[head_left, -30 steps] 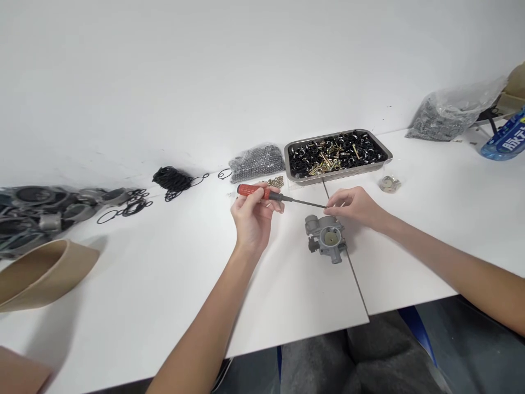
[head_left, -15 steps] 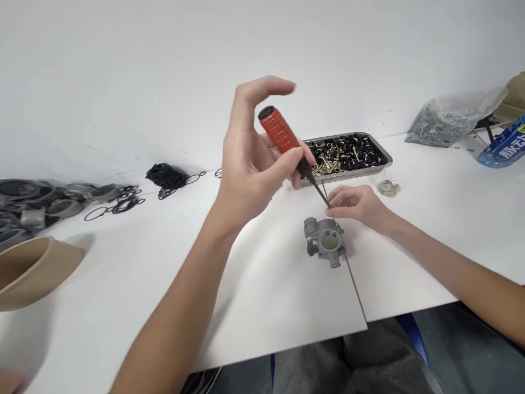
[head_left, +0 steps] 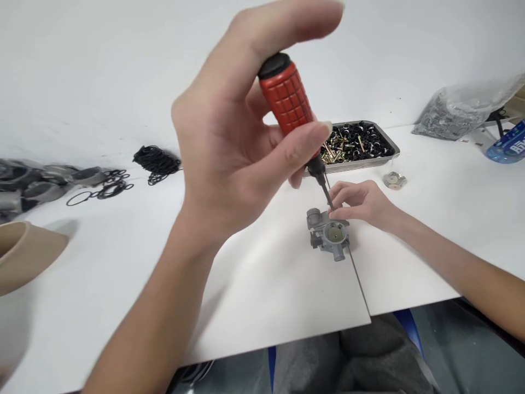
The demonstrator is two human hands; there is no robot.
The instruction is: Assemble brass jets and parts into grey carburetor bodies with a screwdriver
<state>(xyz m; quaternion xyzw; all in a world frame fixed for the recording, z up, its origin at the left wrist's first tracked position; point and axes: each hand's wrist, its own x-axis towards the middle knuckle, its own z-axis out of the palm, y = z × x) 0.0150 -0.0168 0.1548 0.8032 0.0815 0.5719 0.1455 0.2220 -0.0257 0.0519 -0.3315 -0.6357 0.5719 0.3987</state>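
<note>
My left hand point(head_left: 233, 142) is raised close to the camera and grips the red handle of a screwdriver point(head_left: 289, 104) between thumb and fingers, the index finger curved over its black cap. The black shaft slants down to the right, its tip at the top of a small grey metal carburetor body point(head_left: 330, 235) that stands on the white table. My right hand point(head_left: 361, 201) rests on the table behind that part, fingers pinched together at the screwdriver tip and touching the part's top edge. What the fingertips pinch is too small to make out.
A steel tray point(head_left: 391, 148) of black rings and brass pieces sits behind the hands. A clear bag of small metal parts point(head_left: 455, 112) and a blue packet point(head_left: 508, 143) lie far right. Black O-rings point(head_left: 156, 161) and grey castings point(head_left: 36, 183) lie left, a tan object point(head_left: 24, 257) at the near left.
My left hand has lifted the screwdriver from nearly flat to steeply upright and brought it close to the camera. Its tip has come down onto the grey part. My right hand stayed at the tip.
</note>
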